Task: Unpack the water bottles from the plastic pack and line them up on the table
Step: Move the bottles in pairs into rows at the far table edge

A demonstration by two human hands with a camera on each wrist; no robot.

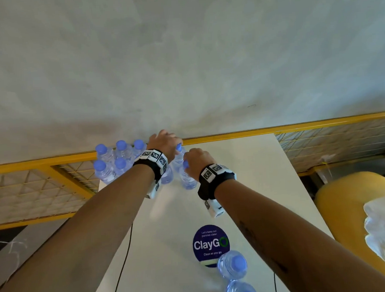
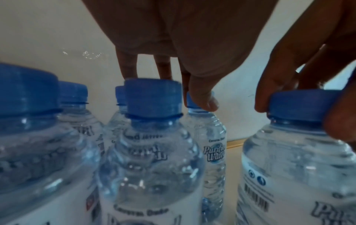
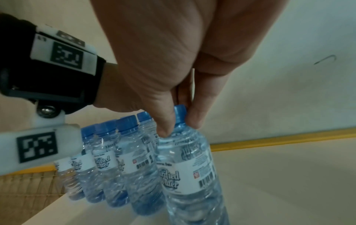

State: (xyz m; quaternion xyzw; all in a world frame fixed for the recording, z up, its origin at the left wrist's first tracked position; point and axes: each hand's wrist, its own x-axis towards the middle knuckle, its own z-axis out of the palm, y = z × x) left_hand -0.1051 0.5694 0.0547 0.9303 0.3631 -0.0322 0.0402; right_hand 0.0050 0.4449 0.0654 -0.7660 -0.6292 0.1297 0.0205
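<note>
Blue-capped water bottles (image 1: 112,161) stand grouped on the white bench (image 1: 266,175), just to the left of both hands. The left hand (image 1: 164,145) pinches the cap of one bottle (image 1: 179,156) at the far edge, thumb and fingers curled round it. The right hand (image 1: 196,159), close beside the left, grips the cap of a nearer bottle (image 3: 190,166) between thumb and fingers. Two more bottles (image 1: 233,264) stand well behind the right wrist, by a round purple sticker (image 1: 211,244).
</note>
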